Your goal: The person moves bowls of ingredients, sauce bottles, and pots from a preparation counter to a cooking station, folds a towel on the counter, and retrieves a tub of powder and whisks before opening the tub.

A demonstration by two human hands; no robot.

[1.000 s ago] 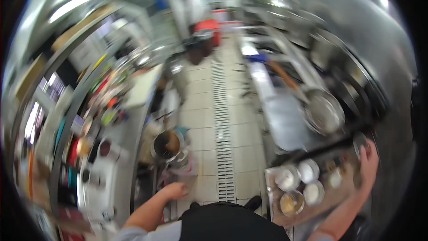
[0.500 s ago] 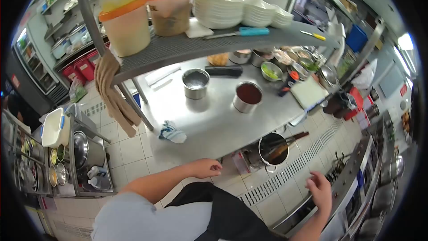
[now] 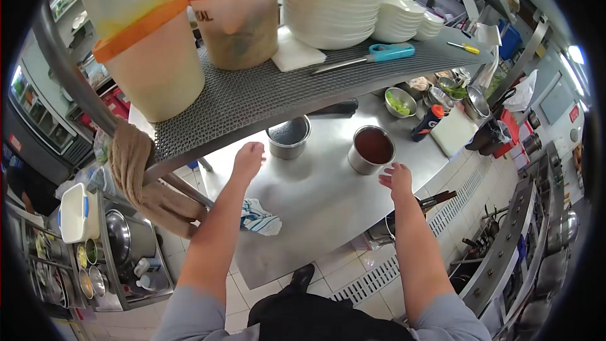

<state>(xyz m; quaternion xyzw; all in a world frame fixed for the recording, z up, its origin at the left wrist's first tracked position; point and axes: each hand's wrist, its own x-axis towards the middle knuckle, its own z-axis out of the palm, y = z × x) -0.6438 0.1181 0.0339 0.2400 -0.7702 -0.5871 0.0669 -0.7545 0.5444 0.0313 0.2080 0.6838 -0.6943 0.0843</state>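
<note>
Commercial kitchen, as I read it. I'm at a steel worktable [image 3: 315, 215]. On it: metal pots [image 3: 288, 149]; toward its far right end, bowls of greens [image 3: 401, 102]. Over it, a mesh shelf [image 3: 233, 108] carrying lidded tubs [image 3: 237, 31] and stacks of white dishes [image 3: 329, 17]. Right of it, a long range [image 3: 499, 249] with knobs [image 3: 500, 235]. Well left of it, a glass-door fridge [image 3: 38, 110]. Alongside it, tiled floor [image 3: 329, 265], slotted drain [image 3: 369, 282].

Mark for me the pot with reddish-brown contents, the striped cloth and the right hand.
Pot with reddish-brown contents [image 3: 362, 164]: head view, on its outer wall.
Striped cloth [image 3: 259, 218]: head view, middle of its crumpled fabric.
Right hand [image 3: 399, 180]: head view, on the middle of the hand.
</note>
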